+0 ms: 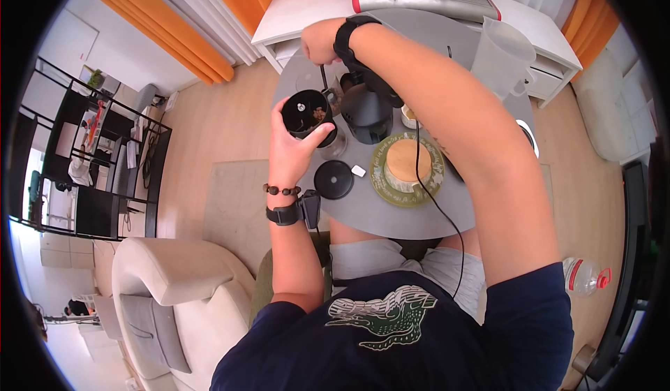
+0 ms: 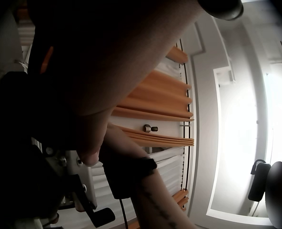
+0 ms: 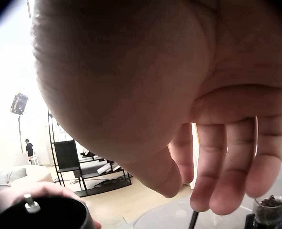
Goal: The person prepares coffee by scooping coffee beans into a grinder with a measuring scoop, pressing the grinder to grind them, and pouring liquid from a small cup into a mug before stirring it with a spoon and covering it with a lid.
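Observation:
In the head view my left hand (image 1: 296,143) grips a black coffee grinder (image 1: 298,103) from its near side, the thumb over the rim. The grinder is uncovered; a metal shaft stands in it, with brown beans (image 1: 319,114) to one side. My right hand (image 1: 321,42) hangs beyond the grinder, fingers pointing down. Its fingertips pinch a thin black handle (image 3: 193,220); what the handle's far end carries is hard to make out. In the right wrist view a glass jar of dark beans (image 3: 269,210) stands close by. Only a dark, shadowed hand shows in the left wrist view.
A dark grey pitcher (image 1: 368,112) stands right of the grinder. Nearer me lie a round black lid (image 1: 333,179) and a small white piece (image 1: 358,170). A green plate (image 1: 380,188) bears a wood-topped cup (image 1: 409,160). A clear jug (image 1: 502,56) stands at the back right.

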A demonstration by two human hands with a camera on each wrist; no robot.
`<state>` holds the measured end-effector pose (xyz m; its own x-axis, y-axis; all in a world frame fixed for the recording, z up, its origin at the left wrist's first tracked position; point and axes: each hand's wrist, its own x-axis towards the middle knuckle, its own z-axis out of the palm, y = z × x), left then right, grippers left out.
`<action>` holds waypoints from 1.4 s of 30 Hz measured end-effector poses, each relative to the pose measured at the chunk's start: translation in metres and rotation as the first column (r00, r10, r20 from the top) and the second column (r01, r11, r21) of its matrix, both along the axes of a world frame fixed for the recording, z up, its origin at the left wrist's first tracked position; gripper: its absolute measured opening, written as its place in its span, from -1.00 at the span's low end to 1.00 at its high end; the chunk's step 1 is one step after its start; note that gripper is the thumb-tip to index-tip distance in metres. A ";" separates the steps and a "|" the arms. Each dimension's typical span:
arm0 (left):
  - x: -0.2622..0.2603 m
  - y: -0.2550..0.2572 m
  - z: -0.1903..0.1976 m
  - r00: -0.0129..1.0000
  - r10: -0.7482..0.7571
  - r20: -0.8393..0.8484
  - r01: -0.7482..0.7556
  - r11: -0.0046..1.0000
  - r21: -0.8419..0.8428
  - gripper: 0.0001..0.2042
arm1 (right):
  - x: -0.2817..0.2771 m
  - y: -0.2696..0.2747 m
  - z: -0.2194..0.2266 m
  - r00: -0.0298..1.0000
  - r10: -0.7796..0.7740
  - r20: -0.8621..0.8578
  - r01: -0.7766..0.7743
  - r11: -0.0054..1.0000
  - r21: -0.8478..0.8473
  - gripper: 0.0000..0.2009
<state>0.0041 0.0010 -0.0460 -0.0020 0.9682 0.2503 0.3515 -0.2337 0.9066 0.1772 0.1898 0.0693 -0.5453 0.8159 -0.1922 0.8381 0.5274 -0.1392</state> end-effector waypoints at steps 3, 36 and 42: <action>-0.001 0.002 -0.002 0.999 0.010 -0.042 -0.009 0.999 0.039 -0.11 | 0.006 -0.013 0.018 0.991 0.018 -0.134 -0.014 0.999 0.033 -0.71; 0.003 -0.074 -0.037 0.595 -0.175 -0.785 -0.065 0.962 -0.264 -0.02 | 0.100 -0.137 0.022 0.910 0.213 -0.356 -0.126 0.959 0.253 -0.67; 0.002 -0.076 -0.034 0.591 -0.199 -0.782 -0.063 0.955 -0.291 -0.03 | 0.100 -0.139 0.014 0.915 0.191 -0.357 -0.126 0.972 0.196 -0.70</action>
<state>0.0058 -0.0753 -0.0805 0.1387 0.9801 -0.1420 0.9516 -0.0922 0.2931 0.2773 0.0512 0.0835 -0.6757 0.7151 0.1790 0.6463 0.6914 -0.3228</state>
